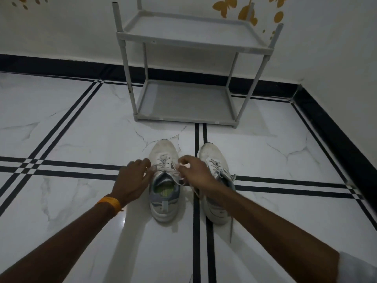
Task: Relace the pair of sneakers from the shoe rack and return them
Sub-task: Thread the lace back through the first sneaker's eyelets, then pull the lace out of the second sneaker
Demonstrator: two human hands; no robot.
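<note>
Two white-and-grey sneakers stand side by side on the floor, toes pointing away from me. Over the left sneaker (163, 201) both hands work its white lace (175, 172). My left hand (132, 176) pinches one lace end at the shoe's left side. My right hand (195, 172) pinches the other end at its right side. The right sneaker (214, 154) is partly hidden under my right forearm, with a loose lace end trailing toward me. The grey two-shelf shoe rack (183, 107) stands bare just beyond the shoes.
The white marble floor (81, 129) has black inlay lines. A white wall with orange butterfly stickers (226, 6) and a black skirting (61, 66) runs behind the rack; another wall closes the right side. An orange band circles my left wrist.
</note>
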